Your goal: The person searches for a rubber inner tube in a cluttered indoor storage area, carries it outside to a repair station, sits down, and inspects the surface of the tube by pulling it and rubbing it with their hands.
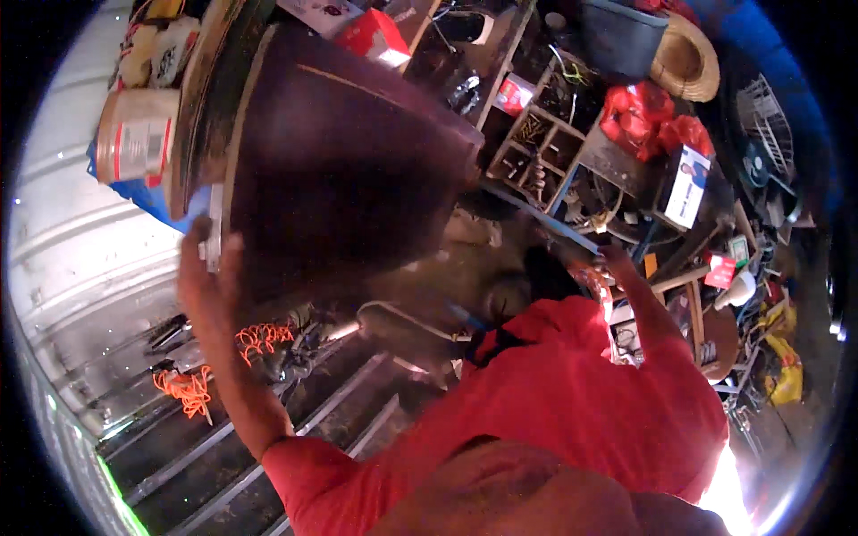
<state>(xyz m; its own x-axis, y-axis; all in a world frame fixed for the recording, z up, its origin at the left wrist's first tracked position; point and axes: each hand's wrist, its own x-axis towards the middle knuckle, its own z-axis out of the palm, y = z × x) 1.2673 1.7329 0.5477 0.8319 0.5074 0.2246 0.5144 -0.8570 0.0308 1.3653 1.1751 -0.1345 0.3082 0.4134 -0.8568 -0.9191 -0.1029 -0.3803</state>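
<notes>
My left hand [210,277] is raised at the near edge of a large dark brown panel [349,143], its fingers on either side of a pale flat strip [215,228]. Motion blurs the fingertips a little. My right hand [610,261] is closed at the near end of a long, thin blue bar [545,219]. The far end of that bar runs up toward the panel's right corner. What the right fingers do underneath is partly hidden.
A divided wooden tray [547,147] with small metal parts lies beyond the bar. Around it are red plastic bags [636,116], a white-and-blue box [686,188], a grey bucket [621,36] and a straw hat [684,58]. Orange cord [185,390] lies at the lower left.
</notes>
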